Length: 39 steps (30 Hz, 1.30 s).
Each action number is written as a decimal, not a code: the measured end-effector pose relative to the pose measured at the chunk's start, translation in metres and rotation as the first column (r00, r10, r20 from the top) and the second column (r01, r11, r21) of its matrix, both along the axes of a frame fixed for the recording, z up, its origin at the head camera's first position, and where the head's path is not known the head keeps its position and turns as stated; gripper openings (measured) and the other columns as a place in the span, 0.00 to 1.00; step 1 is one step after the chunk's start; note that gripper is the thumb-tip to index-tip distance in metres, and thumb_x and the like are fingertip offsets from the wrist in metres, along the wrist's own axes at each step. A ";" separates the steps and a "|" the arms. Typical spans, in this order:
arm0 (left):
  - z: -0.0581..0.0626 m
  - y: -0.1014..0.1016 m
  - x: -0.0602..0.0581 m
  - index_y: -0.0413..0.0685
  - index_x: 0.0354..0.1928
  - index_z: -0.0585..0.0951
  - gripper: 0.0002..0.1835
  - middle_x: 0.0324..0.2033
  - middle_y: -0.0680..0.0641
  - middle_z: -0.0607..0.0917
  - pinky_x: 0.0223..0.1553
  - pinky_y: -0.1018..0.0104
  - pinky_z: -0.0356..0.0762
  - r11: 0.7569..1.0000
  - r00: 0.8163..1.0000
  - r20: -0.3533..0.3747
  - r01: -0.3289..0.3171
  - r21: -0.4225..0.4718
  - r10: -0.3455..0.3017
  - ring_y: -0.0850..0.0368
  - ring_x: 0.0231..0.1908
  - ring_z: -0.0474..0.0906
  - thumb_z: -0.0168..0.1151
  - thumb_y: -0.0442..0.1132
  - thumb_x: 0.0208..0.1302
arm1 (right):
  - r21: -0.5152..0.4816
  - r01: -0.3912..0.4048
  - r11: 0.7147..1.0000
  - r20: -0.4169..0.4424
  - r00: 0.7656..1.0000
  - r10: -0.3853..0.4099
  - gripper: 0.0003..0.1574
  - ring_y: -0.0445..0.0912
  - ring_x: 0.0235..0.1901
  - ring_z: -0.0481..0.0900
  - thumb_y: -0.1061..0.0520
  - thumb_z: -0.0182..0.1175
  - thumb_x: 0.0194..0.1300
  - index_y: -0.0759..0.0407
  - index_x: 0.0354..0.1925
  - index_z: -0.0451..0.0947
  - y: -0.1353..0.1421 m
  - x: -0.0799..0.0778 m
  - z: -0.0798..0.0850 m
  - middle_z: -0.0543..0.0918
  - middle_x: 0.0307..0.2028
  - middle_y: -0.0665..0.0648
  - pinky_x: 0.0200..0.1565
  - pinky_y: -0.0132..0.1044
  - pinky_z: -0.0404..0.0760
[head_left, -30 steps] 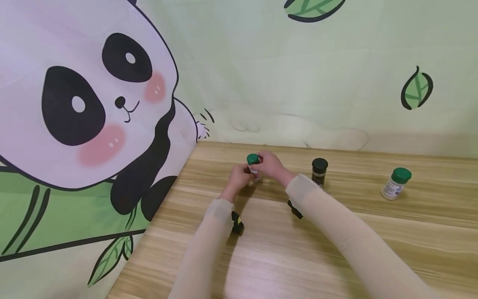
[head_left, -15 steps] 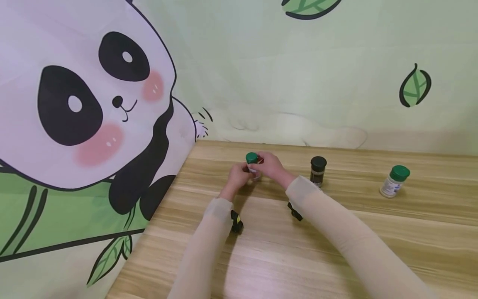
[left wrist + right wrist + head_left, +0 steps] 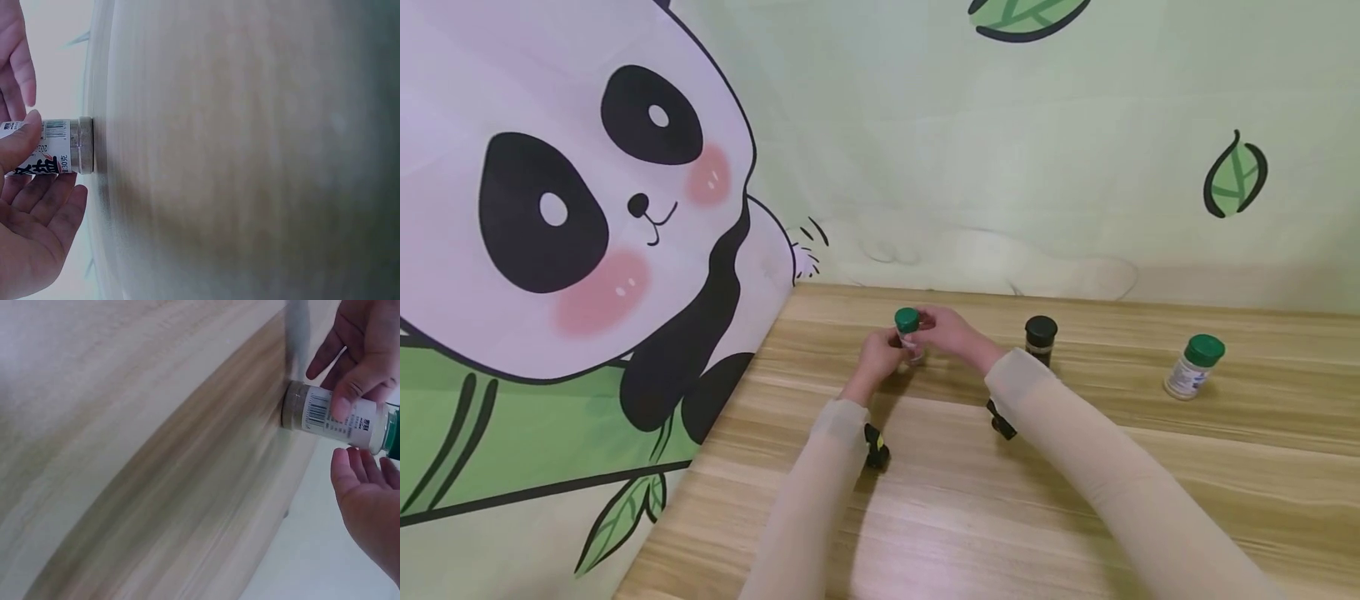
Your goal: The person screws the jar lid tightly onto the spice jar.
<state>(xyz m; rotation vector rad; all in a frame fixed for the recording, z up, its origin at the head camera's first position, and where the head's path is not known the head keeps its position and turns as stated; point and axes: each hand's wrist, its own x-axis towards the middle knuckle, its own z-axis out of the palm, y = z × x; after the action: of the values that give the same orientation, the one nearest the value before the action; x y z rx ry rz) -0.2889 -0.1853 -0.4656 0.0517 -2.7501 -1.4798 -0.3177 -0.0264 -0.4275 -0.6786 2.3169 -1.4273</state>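
A small clear seasoning jar (image 3: pixel 907 320) with a green cap stands upright on the wooden table, near the back left. My left hand (image 3: pixel 880 357) grips its body; in the left wrist view the thumb lies across the white label (image 3: pixel 57 147) and the fingers are on the opposite side. Just right of the cap is my right hand (image 3: pixel 952 333). In the right wrist view, this right hand (image 3: pixel 369 494) has loosely bent fingers close to the jar, with a narrow gap and nothing held. The green cap (image 3: pixel 392 434) sits on the jar.
A black-capped jar (image 3: pixel 1041 333) stands to the right, partly hidden by the right sleeve. Farther right is another green-capped jar (image 3: pixel 1195 367). A panda-print backdrop (image 3: pixel 1015 167) rises behind and left of the table (image 3: pixel 940 508).
My right hand has drawn slightly to the right, away from the cap, and its sleeve covers more of the black-capped jar. The left hand and its jar stay in place.
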 end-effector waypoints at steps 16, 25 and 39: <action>-0.001 0.000 -0.002 0.35 0.50 0.86 0.14 0.48 0.34 0.90 0.49 0.62 0.81 1.000 1.000 -0.005 0.004 -0.015 -0.004 0.50 0.44 0.83 0.70 0.34 0.64 | -0.025 -0.030 0.999 0.001 1.000 0.030 0.32 0.63 0.69 0.73 0.62 0.58 0.74 0.70 0.71 0.65 -0.003 -0.006 -0.001 0.76 0.67 0.72 0.73 0.53 0.69; -0.001 0.000 -0.002 0.35 0.49 0.86 0.14 0.47 0.35 0.90 0.46 0.66 0.79 1.000 1.000 -0.002 0.004 -0.009 -0.004 0.54 0.41 0.81 0.71 0.34 0.64 | -0.035 -0.009 0.999 -0.004 1.000 0.009 0.30 0.63 0.68 0.74 0.62 0.59 0.74 0.70 0.70 0.68 -0.004 -0.006 -0.003 0.77 0.66 0.72 0.72 0.53 0.70; 0.002 0.002 -0.001 0.35 0.50 0.86 0.13 0.48 0.34 0.89 0.48 0.62 0.80 1.000 1.000 0.010 -0.005 -0.023 0.005 0.51 0.42 0.81 0.70 0.34 0.65 | -0.014 0.058 0.998 -0.020 0.998 -0.058 0.31 0.63 0.66 0.76 0.60 0.60 0.73 0.70 0.69 0.68 -0.008 -0.001 -0.003 0.78 0.64 0.72 0.70 0.51 0.72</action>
<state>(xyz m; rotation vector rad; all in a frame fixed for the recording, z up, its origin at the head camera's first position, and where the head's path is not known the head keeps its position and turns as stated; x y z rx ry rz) -0.2894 -0.1829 -0.4631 0.0662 -2.7728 -1.4503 -0.3186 -0.0339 -0.4301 -0.6378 2.3632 -1.4684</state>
